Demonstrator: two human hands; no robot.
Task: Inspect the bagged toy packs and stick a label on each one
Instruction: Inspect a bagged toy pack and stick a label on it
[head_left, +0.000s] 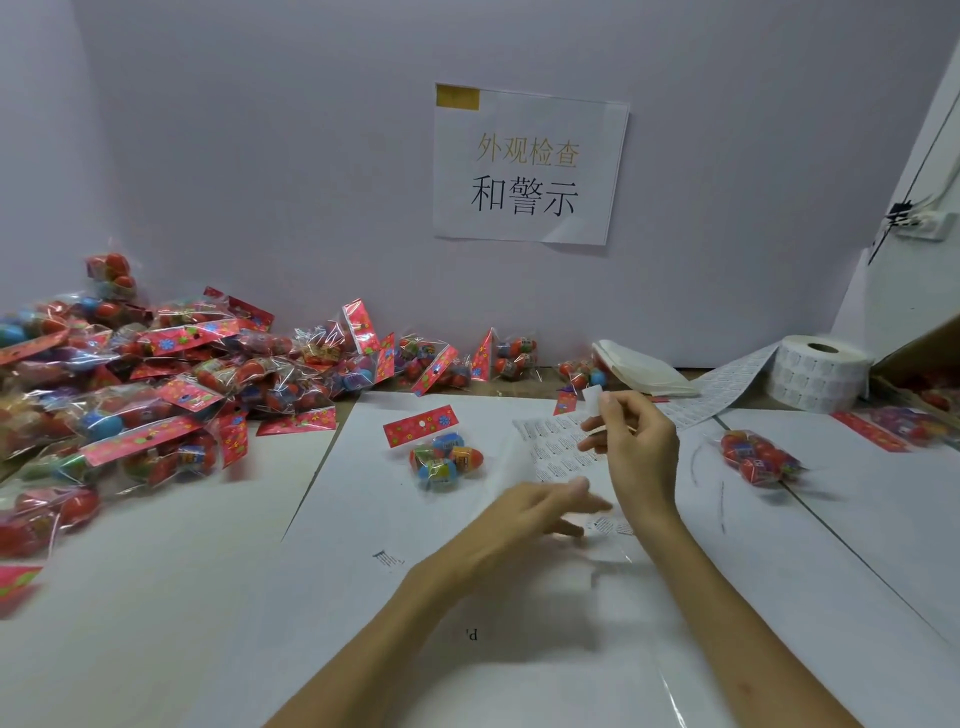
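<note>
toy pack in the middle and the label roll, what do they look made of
Toy pack: clear glossy plastic film, by its glints and the egg toys showing through; its red header looks like printed card. Label roll: matte white paper, probably on a cardboard core.

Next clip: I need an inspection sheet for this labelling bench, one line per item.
Surface: white paper-covered table.
Job's things: clear bagged toy pack with red header card lies centre, apart from both hands; pile of like packs at left; another pack at right, blurred; printed label sheet beneath the hands; white label roll right rear.
Clutter: folded white backing paper by the wall.
Grippers: right hand pinches a small white label; left hand has straight fingers over the sheet, contact unclear.
Cables: white socket strip with a black plug, far right.
Surroundings: grey wall with printed paper sign; brown cardboard box at right edge.
</note>
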